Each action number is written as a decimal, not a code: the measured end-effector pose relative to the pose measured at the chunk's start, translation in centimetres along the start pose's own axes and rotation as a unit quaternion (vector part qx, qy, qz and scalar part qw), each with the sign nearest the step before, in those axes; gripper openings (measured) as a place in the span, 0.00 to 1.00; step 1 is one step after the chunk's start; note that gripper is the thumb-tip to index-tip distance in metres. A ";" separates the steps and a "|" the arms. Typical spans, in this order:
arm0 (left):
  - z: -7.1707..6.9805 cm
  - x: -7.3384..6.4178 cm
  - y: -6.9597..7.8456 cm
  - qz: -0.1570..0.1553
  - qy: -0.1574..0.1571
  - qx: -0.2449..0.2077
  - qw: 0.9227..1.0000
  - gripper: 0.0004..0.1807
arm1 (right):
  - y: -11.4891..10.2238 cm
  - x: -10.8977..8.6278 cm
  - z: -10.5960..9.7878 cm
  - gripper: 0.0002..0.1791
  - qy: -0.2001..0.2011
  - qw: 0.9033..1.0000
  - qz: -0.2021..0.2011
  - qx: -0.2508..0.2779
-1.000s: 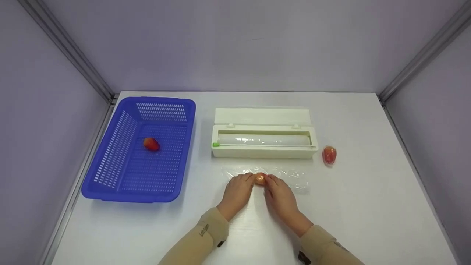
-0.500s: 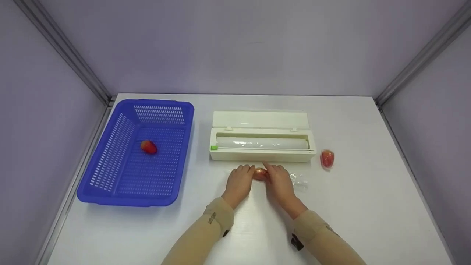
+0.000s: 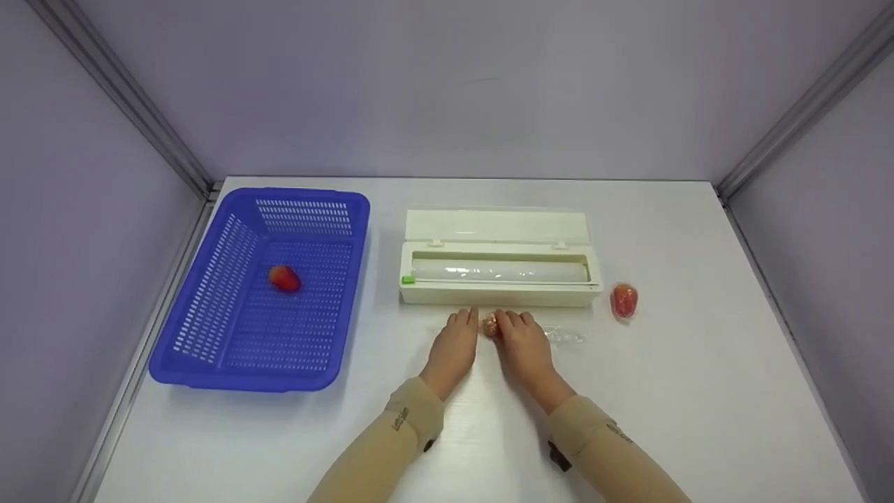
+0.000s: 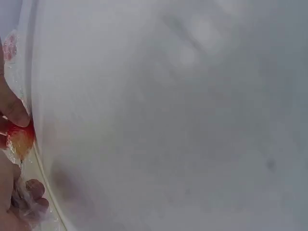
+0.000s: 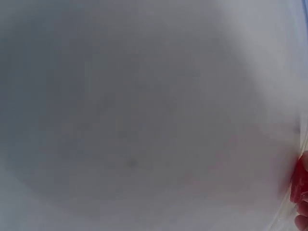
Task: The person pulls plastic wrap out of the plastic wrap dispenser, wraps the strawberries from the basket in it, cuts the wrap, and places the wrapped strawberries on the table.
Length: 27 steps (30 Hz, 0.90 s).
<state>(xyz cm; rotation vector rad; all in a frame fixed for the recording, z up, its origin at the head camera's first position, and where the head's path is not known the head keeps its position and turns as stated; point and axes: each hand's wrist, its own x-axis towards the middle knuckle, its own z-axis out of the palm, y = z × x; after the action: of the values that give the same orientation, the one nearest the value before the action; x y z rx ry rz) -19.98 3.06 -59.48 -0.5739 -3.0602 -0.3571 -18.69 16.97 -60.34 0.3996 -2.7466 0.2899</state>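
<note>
In front of the cling film dispenser, a small red-and-yellow fruit (image 3: 490,325), wrapped in clear film, sits between both hands. My right hand (image 3: 527,353) grips the fruit with thumb and fingers on its red end, as the left wrist view also shows. Bunched film (image 4: 30,204) is pinched in the curled fingers of my left hand (image 3: 452,353), beside the fruit's yellowish end. A crumpled tail of cling film (image 3: 564,335) pokes out past the right hand. Only the red side of the fruit (image 5: 299,185) and some fingertips show at the right wrist view's edge.
Behind the hands stands the white cling film dispenser (image 3: 499,295), lid raised, with a film roll (image 3: 499,270) inside. A film-wrapped fruit (image 3: 624,301) lies to its right. At left, a blue basket (image 3: 356,279) holds an unwrapped red-and-yellow fruit (image 3: 285,279).
The spread film has been gathered into a narrow strip around the fruit. Both hands have moved slightly forward, and the right hand's fingers have shifted on the fruit.
</note>
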 end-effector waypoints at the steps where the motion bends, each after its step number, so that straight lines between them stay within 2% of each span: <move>1: -0.2 -0.1 0.1 -0.002 0.003 -0.005 1.000 0.22 | 0.1 0.0 -0.1 0.20 -0.012 1.000 0.010 0.011; 5: -0.9 -0.8 0.2 -0.009 0.025 -0.042 0.999 0.23 | -0.1 -0.6 -0.8 0.22 -0.045 0.994 0.054 0.078; 8: -1.6 -1.4 0.2 -0.023 0.067 -0.105 0.992 0.17 | -0.8 -1.3 -1.9 0.23 -0.029 0.988 0.075 0.133; 12: -2.7 -2.3 0.4 -0.055 0.147 -0.185 0.970 0.06 | -2.0 -2.1 -3.6 0.24 0.020 0.978 0.083 0.190; 14: -3.3 -2.7 0.7 -0.072 0.169 -0.230 0.956 0.05 | -2.5 -2.5 -4.5 0.25 0.038 0.971 0.090 0.216; 16: -3.9 -3.1 1.0 -0.091 0.168 -0.291 0.937 0.05 | -3.1 -2.8 -5.3 0.25 0.050 0.964 0.095 0.244; 17: -4.1 -3.3 1.2 -0.101 0.157 -0.332 0.925 0.05 | -3.4 -3.0 -5.7 0.25 0.056 0.960 0.097 0.257; 18: -4.4 -3.5 1.4 -0.109 0.145 -0.380 0.907 0.06 | -3.6 -3.2 -6.0 0.25 0.063 0.957 0.095 0.266; 21: -5.0 -4.0 2.0 -0.134 0.107 -0.507 0.844 0.07 | -4.4 -3.7 -6.8 0.25 0.083 0.953 0.087 0.279; 22: -5.2 -4.3 2.2 -0.139 0.100 -0.535 0.827 0.08 | -4.6 -3.8 -7.0 0.26 0.089 0.952 0.084 0.281; 23: -5.3 -4.5 2.4 -0.138 0.098 -0.555 0.814 0.08 | -4.7 -3.9 -7.1 0.26 0.096 0.951 0.082 0.281; 24: -5.4 -4.8 2.7 -0.135 0.095 -0.570 0.805 0.09 | -4.9 -4.0 -7.3 0.26 0.104 0.950 0.081 0.282; 25: -5.6 -5.1 2.9 -0.131 0.094 -0.576 0.801 0.10 | -5.0 -4.0 -7.4 0.26 0.112 0.949 0.081 0.282; 27: -5.8 -5.7 3.4 -0.115 0.092 -0.583 0.799 0.13 | -5.1 -4.1 -7.6 0.26 0.130 0.948 0.082 0.279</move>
<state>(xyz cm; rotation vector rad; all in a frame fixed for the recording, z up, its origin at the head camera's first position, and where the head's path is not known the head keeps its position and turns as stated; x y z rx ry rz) -13.60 2.79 -53.40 -0.0827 -2.3470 -2.1662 -11.09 15.00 -54.15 0.2460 -2.3998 1.0932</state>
